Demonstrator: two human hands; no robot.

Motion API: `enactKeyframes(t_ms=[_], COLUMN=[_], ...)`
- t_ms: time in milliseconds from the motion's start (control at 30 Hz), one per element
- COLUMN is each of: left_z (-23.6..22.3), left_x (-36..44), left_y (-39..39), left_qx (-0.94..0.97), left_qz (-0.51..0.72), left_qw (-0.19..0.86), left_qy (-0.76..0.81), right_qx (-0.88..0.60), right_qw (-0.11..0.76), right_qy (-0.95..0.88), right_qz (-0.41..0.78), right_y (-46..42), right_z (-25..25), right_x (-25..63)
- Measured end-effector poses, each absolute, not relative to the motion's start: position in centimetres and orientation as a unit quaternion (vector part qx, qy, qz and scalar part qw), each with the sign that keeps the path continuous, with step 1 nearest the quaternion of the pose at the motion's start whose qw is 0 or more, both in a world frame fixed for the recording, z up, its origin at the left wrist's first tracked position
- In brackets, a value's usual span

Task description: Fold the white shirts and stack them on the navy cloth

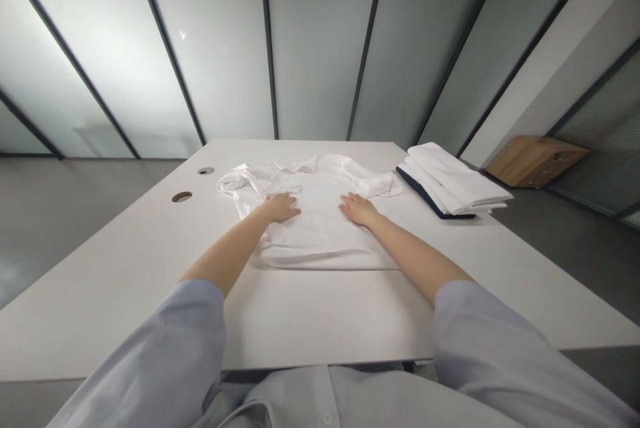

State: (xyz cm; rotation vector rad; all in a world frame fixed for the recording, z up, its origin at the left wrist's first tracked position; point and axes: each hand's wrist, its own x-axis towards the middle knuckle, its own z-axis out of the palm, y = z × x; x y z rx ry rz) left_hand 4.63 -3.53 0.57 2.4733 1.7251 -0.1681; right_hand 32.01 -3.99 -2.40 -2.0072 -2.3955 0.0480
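Observation:
A white short-sleeved shirt (pixel 320 228) lies spread flat on the white table (pixel 310 315), collar at the far side. My left hand (pixel 281 207) rests palm down on the shirt's left half, fingers stretched flat. My right hand (pixel 358 208) lies palm down on its right half, fingers likewise flat. Neither hand holds anything.
A stack of folded white garments with a dark one at the bottom (pixel 453 181) sits at the table's far right. Two round cable holes (pixel 181 197) mark the table's left side. A wooden cabinet (pixel 535 160) stands on the floor at right. Glass wall panels stand behind.

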Motion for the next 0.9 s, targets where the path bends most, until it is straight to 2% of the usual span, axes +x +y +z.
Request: enactKeyframes(t_ms=[167,533,700,900], left_z=[2.3,3.9,2.1,0.6], left_x=[5.1,6.7,6.2,5.6], left_y=[-3.9,-5.9,-2.5,-1.1], left_qx=[0.773,0.79,0.798,0.764], left_qz=[-0.059,-0.171,-0.094,0.026], left_qw=[-0.013,0.058,0.067,-0.043], left_qy=[0.631,0.585,0.592,0.643], right_qx=[-0.639,-0.589,-0.604,-0.651], right_qw=[0.024,-0.032,-0.034,0.044], right_qy=[-0.768,-0.804,-0.786,-0.739], right_qz=[-0.042,0.067,0.129,0.167], right_y=[-4.2,-7.9,-4.4,-0.5], right_z=[-0.2,-0.3,-1.1,-1.2], right_x=[29.4,27.8,27.3,25.8])
